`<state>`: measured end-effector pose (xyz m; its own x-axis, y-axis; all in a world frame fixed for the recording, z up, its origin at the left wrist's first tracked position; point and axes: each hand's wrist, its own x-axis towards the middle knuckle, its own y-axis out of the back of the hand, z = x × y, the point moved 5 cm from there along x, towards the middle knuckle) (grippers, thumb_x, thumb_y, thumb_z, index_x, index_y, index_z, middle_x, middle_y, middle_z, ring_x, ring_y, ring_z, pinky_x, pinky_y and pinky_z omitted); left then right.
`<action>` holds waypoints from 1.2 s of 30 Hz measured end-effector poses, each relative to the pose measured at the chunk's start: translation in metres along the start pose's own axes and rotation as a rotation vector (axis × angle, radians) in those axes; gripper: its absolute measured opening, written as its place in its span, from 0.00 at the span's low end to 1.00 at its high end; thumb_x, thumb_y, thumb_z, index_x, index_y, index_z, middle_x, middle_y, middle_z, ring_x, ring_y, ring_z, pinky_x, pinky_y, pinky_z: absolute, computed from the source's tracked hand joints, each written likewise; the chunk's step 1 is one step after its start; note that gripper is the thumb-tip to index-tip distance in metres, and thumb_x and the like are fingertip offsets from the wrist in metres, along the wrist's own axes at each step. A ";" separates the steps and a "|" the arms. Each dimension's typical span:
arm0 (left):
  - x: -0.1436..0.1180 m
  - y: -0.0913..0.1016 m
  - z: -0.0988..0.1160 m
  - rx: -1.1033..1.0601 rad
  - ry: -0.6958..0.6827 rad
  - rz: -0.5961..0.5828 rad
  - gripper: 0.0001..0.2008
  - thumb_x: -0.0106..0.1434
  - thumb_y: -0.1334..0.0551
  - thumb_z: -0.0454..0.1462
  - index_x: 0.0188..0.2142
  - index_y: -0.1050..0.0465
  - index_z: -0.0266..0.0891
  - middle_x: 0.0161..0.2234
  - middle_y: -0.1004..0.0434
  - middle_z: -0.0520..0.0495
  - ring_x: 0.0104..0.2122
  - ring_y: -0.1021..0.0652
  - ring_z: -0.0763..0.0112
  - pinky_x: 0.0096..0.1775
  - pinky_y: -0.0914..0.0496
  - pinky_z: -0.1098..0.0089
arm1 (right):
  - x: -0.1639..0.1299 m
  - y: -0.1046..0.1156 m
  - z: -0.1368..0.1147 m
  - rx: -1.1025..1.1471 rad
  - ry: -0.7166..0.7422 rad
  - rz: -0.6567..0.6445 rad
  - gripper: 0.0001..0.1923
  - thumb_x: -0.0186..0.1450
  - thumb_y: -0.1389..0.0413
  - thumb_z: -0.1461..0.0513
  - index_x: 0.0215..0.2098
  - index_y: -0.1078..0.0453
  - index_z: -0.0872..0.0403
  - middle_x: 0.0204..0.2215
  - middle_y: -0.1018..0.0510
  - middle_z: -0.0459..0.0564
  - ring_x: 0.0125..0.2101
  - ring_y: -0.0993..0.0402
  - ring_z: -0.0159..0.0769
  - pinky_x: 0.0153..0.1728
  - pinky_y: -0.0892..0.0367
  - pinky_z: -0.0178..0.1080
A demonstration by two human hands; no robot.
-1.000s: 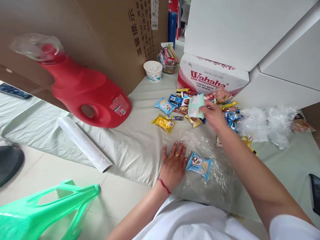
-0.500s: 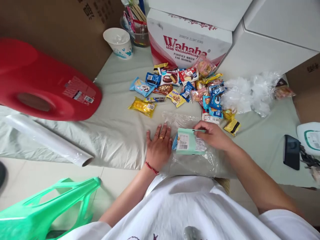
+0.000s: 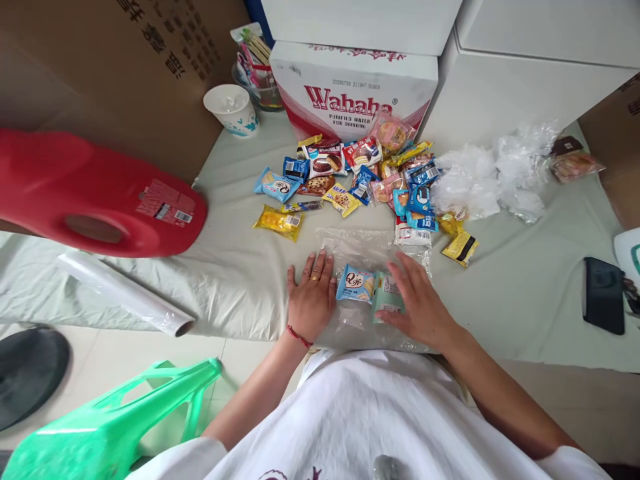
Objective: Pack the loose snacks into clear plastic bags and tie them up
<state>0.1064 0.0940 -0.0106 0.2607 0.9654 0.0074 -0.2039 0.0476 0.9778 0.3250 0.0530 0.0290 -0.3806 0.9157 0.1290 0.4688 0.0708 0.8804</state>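
A clear plastic sheet (image 3: 350,330) lies at the front of the cloth-covered table. On it a light blue snack packet (image 3: 356,285) sits just left of a mint-green snack packet (image 3: 388,297). My left hand (image 3: 311,301) rests flat, fingers extended, on the sheet's left edge. It is close to the blue packet. My right hand (image 3: 423,307) is at the green packet's right side, with thumb and fingers spread and touching it; part of that packet is hidden under the hand.
Several wrapped snacks (image 3: 341,197) are heaped before a Wahaha carton (image 3: 357,83). Crumpled clear plastic (image 3: 470,180) lies to the right, with a black phone (image 3: 603,295) beyond. At left are a red jug (image 3: 115,233), a film roll (image 3: 125,293) and a paper cup (image 3: 233,110).
My right hand has lowered the green packet onto the sheet, right of the blue packet, and loosened its pinch. The blue packet is now uncovered. My left hand stays flat; the view has shifted.
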 end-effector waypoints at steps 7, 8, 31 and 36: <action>-0.002 0.000 -0.001 0.021 0.035 -0.037 0.28 0.77 0.56 0.44 0.73 0.45 0.44 0.73 0.46 0.42 0.73 0.42 0.51 0.68 0.60 0.29 | -0.017 -0.009 0.030 -0.061 -0.221 -0.124 0.30 0.68 0.43 0.60 0.68 0.36 0.58 0.64 0.32 0.64 0.63 0.39 0.57 0.64 0.37 0.58; -0.003 0.000 -0.003 0.022 0.021 -0.044 0.28 0.77 0.56 0.44 0.73 0.45 0.44 0.73 0.47 0.42 0.73 0.42 0.50 0.68 0.61 0.29 | -0.018 -0.002 0.038 -0.063 -0.255 -0.103 0.30 0.68 0.43 0.60 0.67 0.35 0.58 0.62 0.30 0.64 0.60 0.36 0.57 0.62 0.36 0.58; -0.013 0.004 -0.016 -0.050 -0.019 -0.019 0.29 0.76 0.53 0.49 0.73 0.46 0.49 0.74 0.48 0.43 0.73 0.44 0.52 0.69 0.64 0.32 | 0.064 -0.020 -0.017 -0.100 0.064 -0.328 0.28 0.69 0.40 0.61 0.67 0.34 0.53 0.56 0.25 0.59 0.54 0.32 0.53 0.56 0.33 0.57; -0.013 0.006 -0.018 -0.080 -0.014 -0.002 0.29 0.76 0.53 0.49 0.73 0.44 0.49 0.73 0.47 0.44 0.73 0.42 0.51 0.70 0.61 0.32 | 0.085 -0.007 -0.014 -0.148 0.126 -0.281 0.28 0.71 0.42 0.57 0.68 0.35 0.51 0.59 0.26 0.61 0.58 0.34 0.55 0.57 0.34 0.59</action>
<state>0.0844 0.0862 -0.0089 0.2738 0.9617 0.0085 -0.2783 0.0708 0.9579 0.2779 0.1248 0.0406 -0.5783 0.8119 -0.0804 0.2150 0.2467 0.9449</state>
